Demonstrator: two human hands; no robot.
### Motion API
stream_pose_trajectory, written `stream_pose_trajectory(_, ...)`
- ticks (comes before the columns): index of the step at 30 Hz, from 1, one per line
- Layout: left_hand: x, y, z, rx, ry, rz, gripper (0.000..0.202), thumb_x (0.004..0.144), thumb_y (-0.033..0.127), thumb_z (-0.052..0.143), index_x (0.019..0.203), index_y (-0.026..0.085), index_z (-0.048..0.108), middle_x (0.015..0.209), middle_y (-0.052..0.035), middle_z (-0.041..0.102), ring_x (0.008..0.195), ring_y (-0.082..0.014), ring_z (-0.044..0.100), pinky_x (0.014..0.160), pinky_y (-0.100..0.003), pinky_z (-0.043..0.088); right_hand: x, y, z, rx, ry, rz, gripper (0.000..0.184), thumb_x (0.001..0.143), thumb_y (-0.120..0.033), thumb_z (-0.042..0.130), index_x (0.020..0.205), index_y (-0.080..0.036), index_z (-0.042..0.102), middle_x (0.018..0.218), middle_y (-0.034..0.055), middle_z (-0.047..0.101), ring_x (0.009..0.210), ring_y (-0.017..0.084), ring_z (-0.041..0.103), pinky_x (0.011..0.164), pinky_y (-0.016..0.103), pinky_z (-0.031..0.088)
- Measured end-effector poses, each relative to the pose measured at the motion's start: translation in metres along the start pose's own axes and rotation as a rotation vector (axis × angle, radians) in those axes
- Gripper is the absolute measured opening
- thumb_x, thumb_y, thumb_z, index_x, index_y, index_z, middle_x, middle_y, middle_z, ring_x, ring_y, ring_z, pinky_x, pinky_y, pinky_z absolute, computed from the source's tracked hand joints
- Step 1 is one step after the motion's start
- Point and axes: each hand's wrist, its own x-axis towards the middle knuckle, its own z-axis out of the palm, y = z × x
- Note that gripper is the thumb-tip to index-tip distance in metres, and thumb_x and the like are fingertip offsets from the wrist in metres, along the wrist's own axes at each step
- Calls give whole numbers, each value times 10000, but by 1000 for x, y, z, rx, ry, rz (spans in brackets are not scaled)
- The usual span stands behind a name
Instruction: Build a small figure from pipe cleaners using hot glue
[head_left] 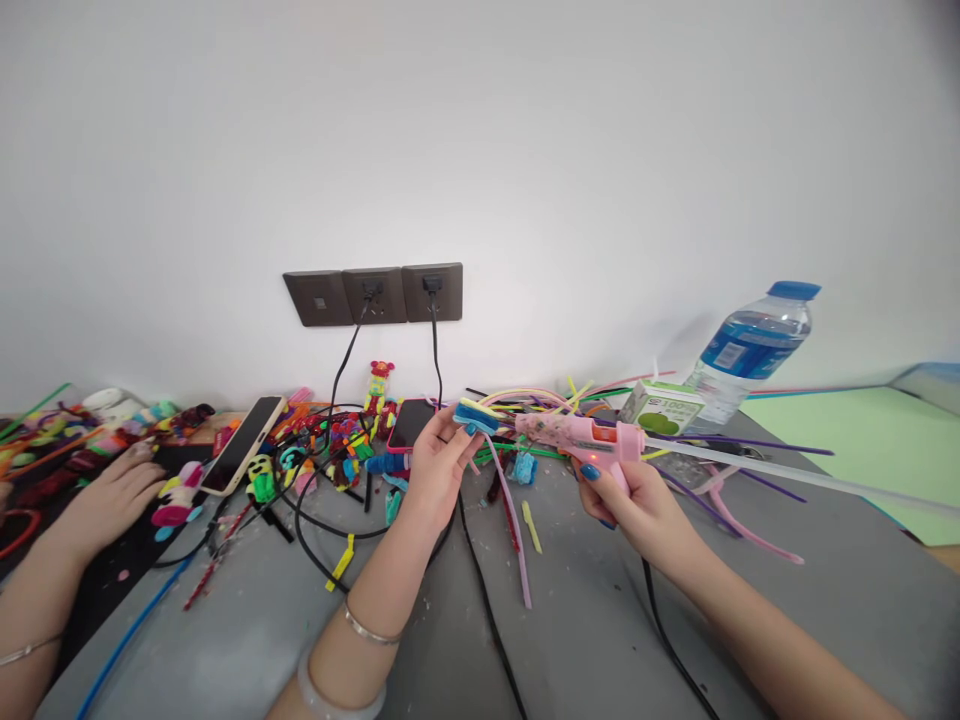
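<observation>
Visibly, left fingers (457,449) grip fuzzy blue strips (477,416), right fingers (609,489) a plastic glue gun (571,433).

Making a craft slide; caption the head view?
Left hand holds a fuzzy blue piece; right hand grips a pink glue gun.

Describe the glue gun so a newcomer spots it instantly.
On the gray table, find the blue-capped bottle. To its left, the right grip holds the pink glue gun. Unlike its neighbours, it is pistol-shaped, with a long translucent stick out the back.
</observation>
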Motion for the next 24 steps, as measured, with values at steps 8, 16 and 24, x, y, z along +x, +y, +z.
stream_pose_trajectory(8,1,0,0,-34,-10,-16,348,610,202,861,908,160,688,885,-9,717,850,-127,681,846,-263,542,0,-1,-1,-17,10,0,529,877,-667,440,610,-212,414,476,-24,410,454,106,363,454,257,309)
stream_pose_trajectory(16,4,1,-3,-53,5,12,325,622,199,855,889,161,672,885,-3,705,827,-125,689,819,-252,551,5,-10,-9,70,14,-39,556,881,-665,450,565,-208,426,426,-30,404,416,91,319,446,256,270)
stream_pose_trajectory(24,1,-2,-1,-17,-60,-55,387,601,243,868,908,167,646,866,-7,701,811,-133,679,810,-286,549,-15,-2,-43,549,273,-20,380,804,-475,675,655,-218,437,519,-48,379,441,96,307,458,284,196)
